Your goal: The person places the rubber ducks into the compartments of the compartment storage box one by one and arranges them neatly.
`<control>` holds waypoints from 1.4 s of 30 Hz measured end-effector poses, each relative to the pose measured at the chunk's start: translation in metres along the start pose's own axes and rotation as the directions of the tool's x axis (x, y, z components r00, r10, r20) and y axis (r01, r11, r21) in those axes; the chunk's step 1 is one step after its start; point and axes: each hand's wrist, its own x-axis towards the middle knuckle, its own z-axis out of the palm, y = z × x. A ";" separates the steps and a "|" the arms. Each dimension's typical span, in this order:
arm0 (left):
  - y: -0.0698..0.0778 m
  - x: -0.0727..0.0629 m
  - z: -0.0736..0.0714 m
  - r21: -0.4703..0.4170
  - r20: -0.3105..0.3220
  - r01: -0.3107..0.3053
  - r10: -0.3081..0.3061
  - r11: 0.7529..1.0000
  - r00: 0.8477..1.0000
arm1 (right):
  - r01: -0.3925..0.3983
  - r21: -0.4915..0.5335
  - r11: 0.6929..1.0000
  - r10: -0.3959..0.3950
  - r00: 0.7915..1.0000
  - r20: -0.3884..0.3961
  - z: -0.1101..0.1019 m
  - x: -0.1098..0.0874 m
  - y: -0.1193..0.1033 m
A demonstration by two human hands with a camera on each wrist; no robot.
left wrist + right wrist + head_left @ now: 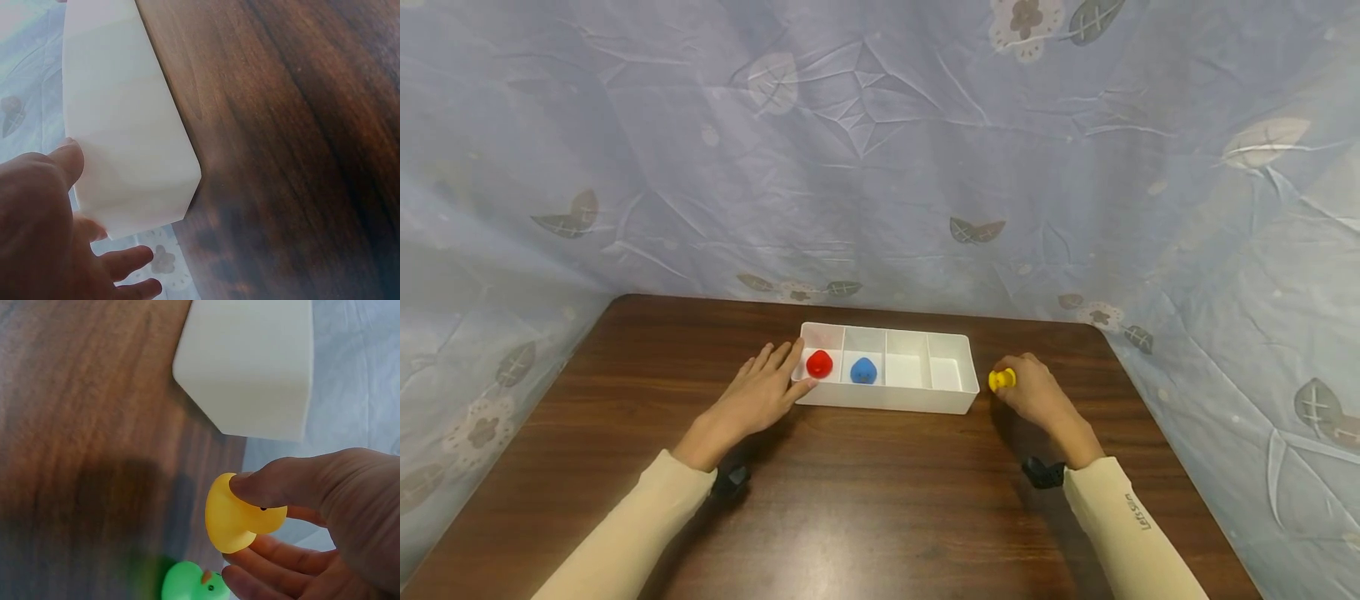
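Observation:
A white tray (880, 398) with several compartments stands on the table. In its leftmost compartment lies a red rubber duck (819, 364), and a blue rubber duck (863, 371) is in the one beside it. My left hand (762, 392) rests at the tray's left end, fingers spread and thumb (70, 161) touching the near rim. Just off the right end, my right hand (1036, 392) pinches a yellow rubber duck (234, 515) between thumb and fingers, above the table. A green rubber duck (187, 584) shows below that hand in the right wrist view; the head view hides it.
The dark wooden table (850, 500) carries the tray near its far edge. Patterned pale cloth (880, 167) hangs behind the table and along both sides. Dark bands (1043, 473) sit on both wrists.

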 end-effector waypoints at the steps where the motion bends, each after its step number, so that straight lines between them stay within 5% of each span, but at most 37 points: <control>1: 0.000 0.000 0.000 0.001 0.001 0.001 -0.001 1.000 1.000 | -0.001 0.006 1.000 0.001 1.000 -0.001 -0.002 0.000 0.000; 21: -0.002 0.002 0.002 0.000 0.013 0.013 -0.013 1.000 1.000 | 0.112 0.004 0.994 -0.112 0.991 -0.070 -0.041 0.022 -0.024; 32: -0.002 0.003 0.002 -0.004 0.023 0.022 -0.022 1.000 1.000 | 0.077 0.074 0.994 -0.074 0.996 -0.043 -0.040 0.033 -0.053; 42: -0.002 0.002 0.002 -0.006 0.011 0.015 -0.015 1.000 1.000 | 0.132 0.097 0.987 -0.131 0.991 -0.013 -0.035 0.041 -0.076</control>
